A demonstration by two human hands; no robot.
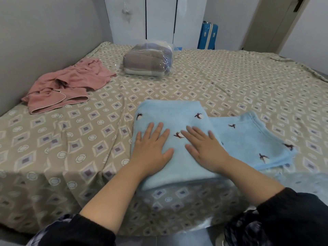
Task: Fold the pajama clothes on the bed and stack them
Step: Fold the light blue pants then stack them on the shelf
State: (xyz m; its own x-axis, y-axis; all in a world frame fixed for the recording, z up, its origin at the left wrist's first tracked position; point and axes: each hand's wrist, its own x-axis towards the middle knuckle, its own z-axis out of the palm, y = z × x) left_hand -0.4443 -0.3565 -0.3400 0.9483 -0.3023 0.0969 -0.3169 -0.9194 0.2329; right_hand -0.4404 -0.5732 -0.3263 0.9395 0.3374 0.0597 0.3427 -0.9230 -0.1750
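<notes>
A folded light-blue fleece pajama piece [168, 112] with small dark bird marks lies near the bed's front edge. My left hand [152, 148] presses flat on its left half, fingers straight. My right hand [204, 148] lies flat on its right half. A second folded light-blue piece [248, 139] lies beside it on the right, its left edge tucked under the first. A crumpled pink pajama set [65, 86] with white piping lies unfolded at the bed's far left.
The bed [230, 82] has a beige diamond-patterned sheet. A plastic-wrapped grey bundle [147, 63] sits at the back centre. A grey wall runs along the left. White wardrobe doors [142, 18] and a blue suitcase [207, 36] stand beyond the bed.
</notes>
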